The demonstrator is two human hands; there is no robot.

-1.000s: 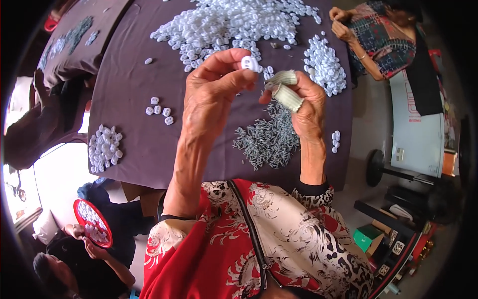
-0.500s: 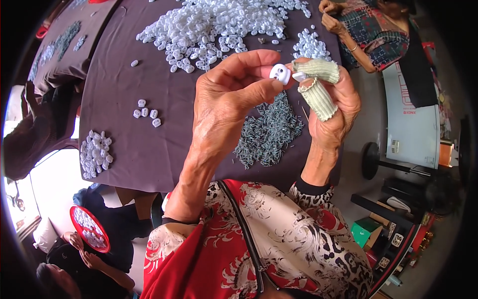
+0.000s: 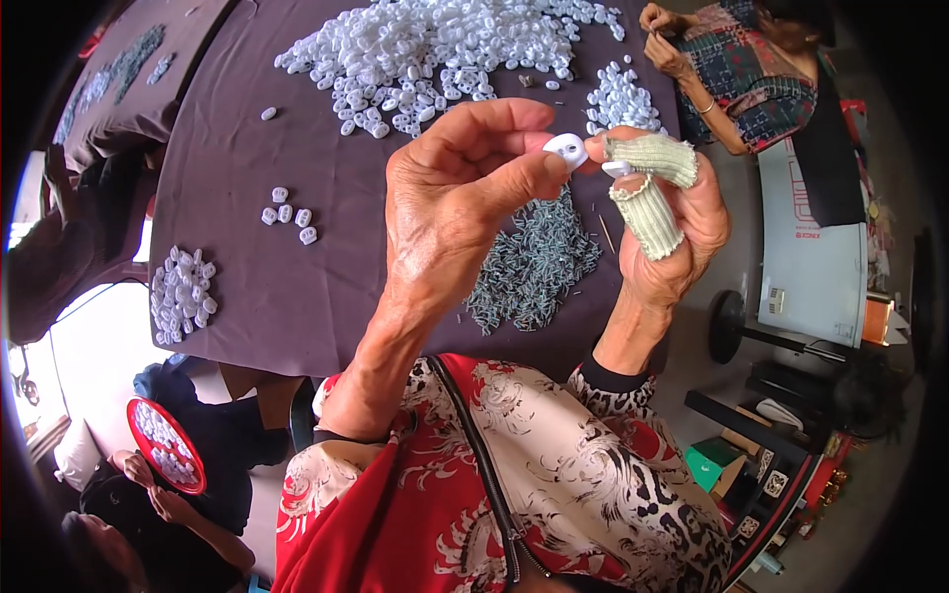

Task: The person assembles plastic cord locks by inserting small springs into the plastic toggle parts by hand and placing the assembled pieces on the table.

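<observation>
Between thumb and fingertips, my left hand (image 3: 435, 203) pinches a white oval two-hole cord lock body (image 3: 566, 150). Close on its right, my right hand (image 3: 687, 212) wears ribbed pale green finger sleeves (image 3: 650, 219) on thumb and forefinger. These two pinch a small white plastic piece (image 3: 616, 169), probably a cord lock plunger, partly hidden. A bare right fingertip reaches the body's right side. Beneath the hands lies a heap of small dark metal springs (image 3: 539, 262). Small white pieces (image 3: 625, 102) are heaped behind my right hand.
A large heap of white two-hole parts (image 3: 425, 54) covers the table's far side. Several white pieces (image 3: 287, 214) lie left of my left arm, with a small pile (image 3: 184, 292) at the left edge. Co-workers sit far right and lower left, beside a red tray (image 3: 138, 435).
My right hand has shifted slightly right and down with the small white piece. The cord lock body has turned a little in my left fingers. The whole view has shifted slightly.
</observation>
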